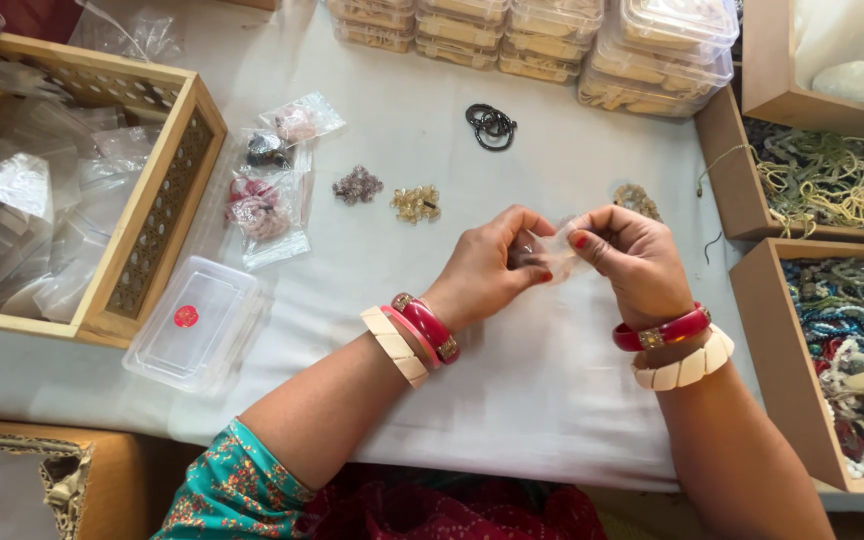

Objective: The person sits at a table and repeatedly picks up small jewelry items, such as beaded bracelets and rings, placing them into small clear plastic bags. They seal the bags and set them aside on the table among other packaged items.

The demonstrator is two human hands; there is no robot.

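My left hand (487, 265) and my right hand (632, 258) meet over the white tablecloth (512, 380), both pinching one small clear plastic pouch (552, 252) between fingertips. Something small and dark shows inside the pouch near my left fingers. Both wrists wear red and cream bangles. Just beyond my hands lie a purple bead cluster (357, 185), a yellow bead cluster (417, 203), another pale bead cluster (637, 198) and a black coiled bracelet (492, 126).
A wooden lattice box (157, 215) of empty clear pouches stands at left, beside filled pouches (267, 205) and a clear lidded container (192, 320). Stacked clear boxes (592, 45) line the far edge. Wooden trays of beaded strands (852, 340) sit at right.
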